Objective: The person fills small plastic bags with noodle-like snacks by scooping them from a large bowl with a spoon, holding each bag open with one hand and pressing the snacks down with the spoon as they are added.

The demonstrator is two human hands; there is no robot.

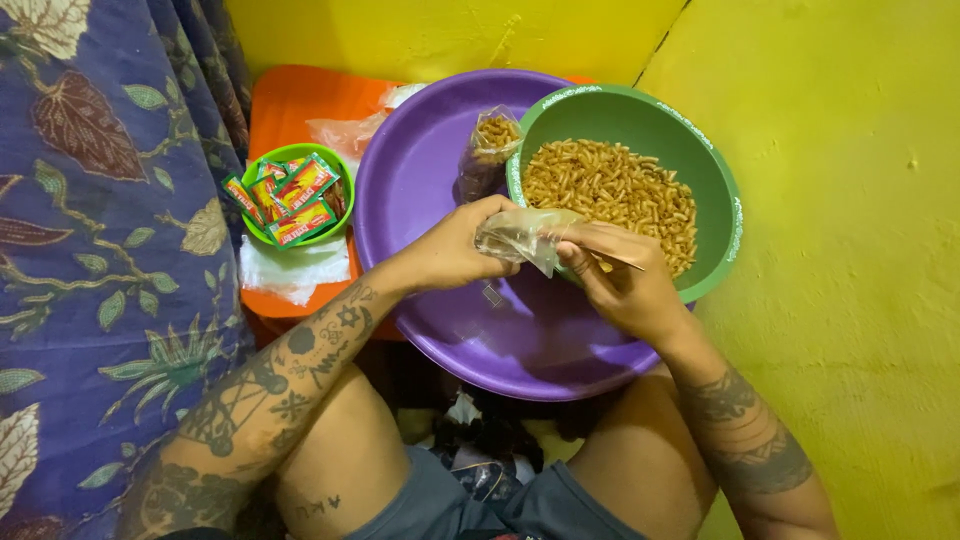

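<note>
Knees and grey shorts [480,505] fill the bottom of the frame, with the green cup of red sachets [292,195] at left of centre. My left hand [455,245] pinches one edge of the small clear bag [522,235] at mid-frame over the purple basin [470,330]. My right hand [625,285] grips the other edge beside the green bowl of fried snacks [625,185]; keeping the mouth spread wide should avoid spills.

Before you, an orange bench [290,110] carries a small green bowl [335,160] of red and green sachets [300,195], a white plastic bundle [292,270] just below it, crumpled clear bags [345,130] behind it, and a large purple basin [420,190] overhanging the bench's near edge, toward your knees
</note>
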